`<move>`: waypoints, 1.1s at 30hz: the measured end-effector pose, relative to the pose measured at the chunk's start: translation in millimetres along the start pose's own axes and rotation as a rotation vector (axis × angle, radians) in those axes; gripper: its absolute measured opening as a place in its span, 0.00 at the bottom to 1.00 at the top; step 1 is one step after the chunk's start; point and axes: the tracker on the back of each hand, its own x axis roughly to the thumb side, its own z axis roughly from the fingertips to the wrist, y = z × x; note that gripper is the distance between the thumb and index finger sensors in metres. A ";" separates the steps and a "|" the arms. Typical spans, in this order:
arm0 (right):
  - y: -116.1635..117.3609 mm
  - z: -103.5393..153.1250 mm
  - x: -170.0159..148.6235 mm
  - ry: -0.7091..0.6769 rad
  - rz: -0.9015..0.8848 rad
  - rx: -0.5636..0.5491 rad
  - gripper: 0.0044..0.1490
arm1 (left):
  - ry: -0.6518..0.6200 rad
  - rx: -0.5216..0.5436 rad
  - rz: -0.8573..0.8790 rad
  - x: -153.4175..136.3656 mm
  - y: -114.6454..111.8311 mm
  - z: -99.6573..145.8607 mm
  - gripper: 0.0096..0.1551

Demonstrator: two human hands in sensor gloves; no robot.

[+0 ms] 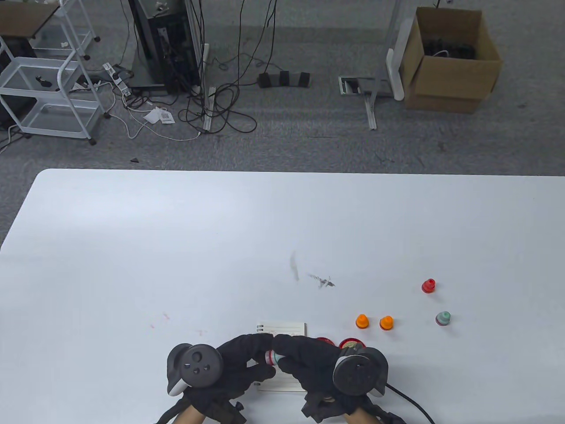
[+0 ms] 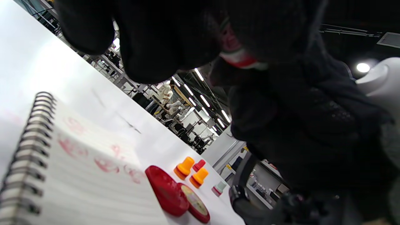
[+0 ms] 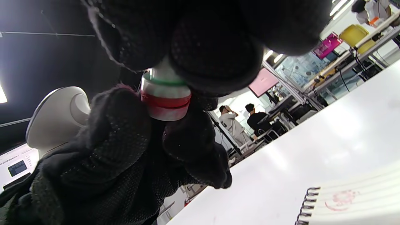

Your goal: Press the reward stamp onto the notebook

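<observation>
We saw a white table (image 1: pixel 176 247) over grey carpet (image 1: pixel 309 132); at six o'clock both our gloved hands, left (image 1: pixel 238 366) and right (image 1: pixel 309 362), pinched the small white red-and-green-banded stamp (image 1: pixel 270 357) above the spiral-bound lined notebook (image 1: pixel 287 329).

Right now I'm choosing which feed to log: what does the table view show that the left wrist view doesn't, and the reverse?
Only the table view shows the left hand and right hand meeting around the stamp, trackers on top. Only the left wrist view shows faint red prints on the page. Both show the notebook, the orange stamps, the red stamp and the white-green stamp.
</observation>
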 end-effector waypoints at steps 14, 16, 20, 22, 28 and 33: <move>4.5 1.9 0.8 0.024 -0.024 -0.013 0.31 | -0.010 0.039 0.044 -0.9 0.3 0.5 0.40; 4.6 1.5 -0.8 0.031 -0.019 -0.006 0.31 | -0.006 0.037 0.027 -1.2 -0.6 -0.4 0.40; 5.3 2.0 -0.7 0.035 -0.004 0.001 0.31 | -0.010 0.031 0.004 -1.2 -1.0 -0.5 0.40; 3.7 1.4 0.2 0.034 0.007 -0.003 0.31 | -0.007 0.012 0.020 -2.4 0.1 -1.7 0.40; -17.7 1.1 -14.3 0.134 -0.010 -0.098 0.31 | 0.073 0.014 -0.077 -14.0 25.1 2.8 0.50; -38.1 -0.1 -17.5 0.147 0.036 -0.171 0.31 | 0.115 0.061 -0.382 -14.9 46.3 12.5 0.50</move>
